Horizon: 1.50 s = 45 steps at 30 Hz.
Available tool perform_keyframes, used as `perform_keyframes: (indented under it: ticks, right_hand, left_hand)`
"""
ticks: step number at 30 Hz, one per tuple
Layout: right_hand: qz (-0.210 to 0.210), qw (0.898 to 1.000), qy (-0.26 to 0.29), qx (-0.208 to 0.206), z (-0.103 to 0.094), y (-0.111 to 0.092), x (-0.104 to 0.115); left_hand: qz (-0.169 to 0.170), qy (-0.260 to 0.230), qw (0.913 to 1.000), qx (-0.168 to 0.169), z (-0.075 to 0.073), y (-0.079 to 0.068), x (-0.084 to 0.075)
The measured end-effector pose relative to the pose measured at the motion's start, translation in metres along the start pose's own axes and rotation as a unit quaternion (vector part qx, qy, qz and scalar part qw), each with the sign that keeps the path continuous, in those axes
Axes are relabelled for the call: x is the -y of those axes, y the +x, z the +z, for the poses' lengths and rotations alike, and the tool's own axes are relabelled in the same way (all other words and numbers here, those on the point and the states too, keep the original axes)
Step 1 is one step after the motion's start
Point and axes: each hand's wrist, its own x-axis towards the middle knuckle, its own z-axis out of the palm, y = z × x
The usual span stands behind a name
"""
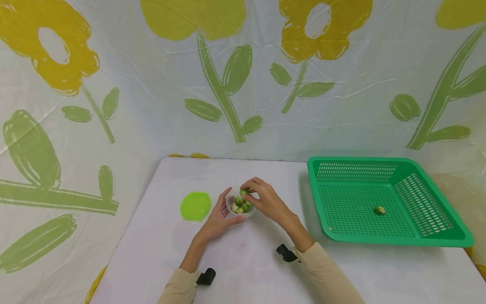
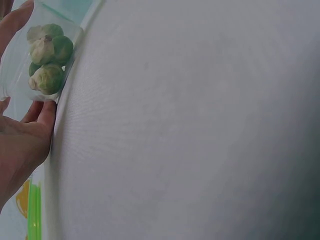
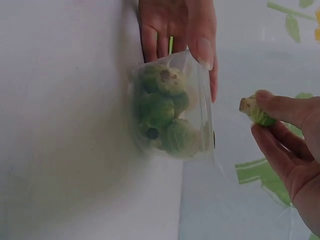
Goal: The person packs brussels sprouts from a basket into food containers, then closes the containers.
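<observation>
The clear, round plastic tub [image 3: 200,105] is held on the tabletop [image 1: 235,270] by the left hand [image 1: 216,221], grip closed round its wall; probably light and flexible, it is best held gently there. Left of the tub, a flat lime-green lid [image 1: 195,206] is seen. Above the tub, a small, round green Brussels sprout [image 3: 260,113], likely firm, is pinched in the right hand [image 1: 268,202].

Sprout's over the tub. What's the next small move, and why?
Probably lower the pinched sprout into the open tub and let go: the right hand holds it just above, the left hand grips the tub, and other sprouts lie inside.
</observation>
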Motion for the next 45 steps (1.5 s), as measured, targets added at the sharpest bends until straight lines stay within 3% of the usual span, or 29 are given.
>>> perform_keyframes:
  ticks: [12,19,34,45]
  right_hand:
    - [0.01,1.0,0.014,-0.021,0.019,0.006,-0.008]
    - [0.048,0.999,0.017,-0.017,0.027,0.005,-0.014]
    - [0.055,0.997,-0.044,-0.012,0.037,0.006,-0.022]
    - [0.056,0.991,-0.118,-0.005,0.041,0.006,-0.02]
  left_hand:
    - [0.0,-0.003,1.0,-0.005,0.001,0.0,-0.001]
    - [0.0,-0.011,0.9999,-0.001,0.002,0.0,-0.002]
    - [-0.002,-0.005,1.0,-0.002,0.001,0.0,-0.004]
    - [0.004,-0.006,1.0,-0.002,0.001,0.0,-0.001]
